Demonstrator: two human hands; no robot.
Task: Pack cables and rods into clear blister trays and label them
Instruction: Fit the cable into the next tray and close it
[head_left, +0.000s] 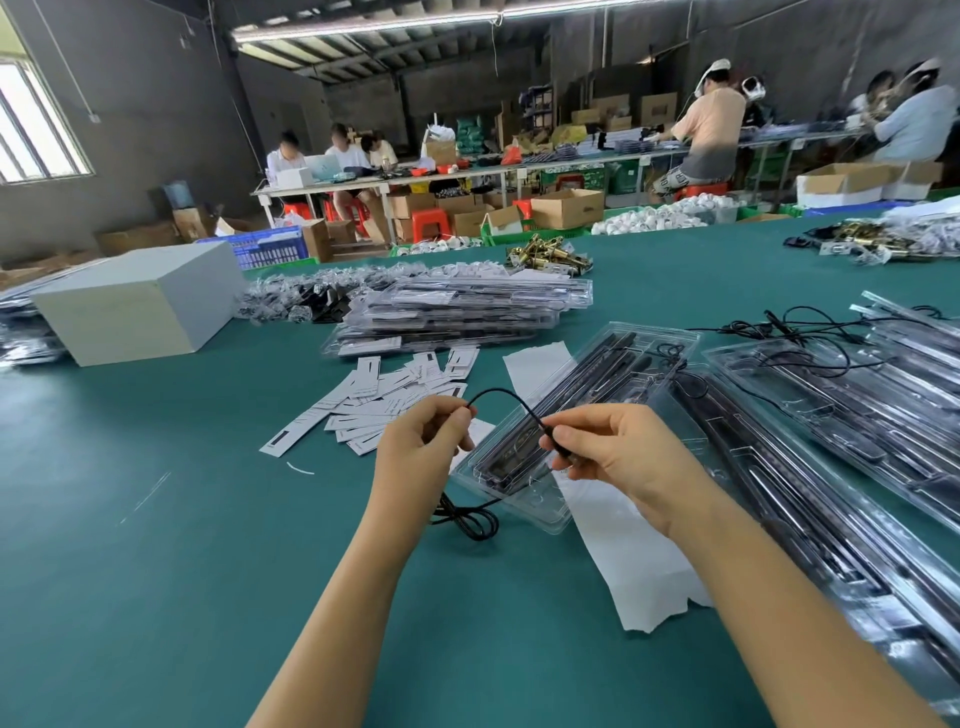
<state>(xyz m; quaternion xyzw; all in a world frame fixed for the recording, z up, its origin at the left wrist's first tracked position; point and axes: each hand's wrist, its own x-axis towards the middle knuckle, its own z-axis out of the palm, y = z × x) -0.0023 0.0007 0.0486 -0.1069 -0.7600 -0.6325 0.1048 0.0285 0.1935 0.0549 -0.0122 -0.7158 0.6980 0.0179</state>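
Both hands, left hand (423, 447) and right hand (618, 457), pinch a black cable (506, 397), seemingly above the blister tray (524, 499).

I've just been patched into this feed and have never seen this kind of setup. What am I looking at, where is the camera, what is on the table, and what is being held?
There is no machine here: a person works with bare hands, and the single picture comes from a camera on their head, looking forward and down. The left hand and right hand each pinch a thin black cable that arches between them; its loose end coils on the green table. Just behind the hands lies an open clear blister tray holding dark rods. Loose white labels lie to the left, a stack of packed trays farther back, and more trays to the right. Other people work at distant benches.
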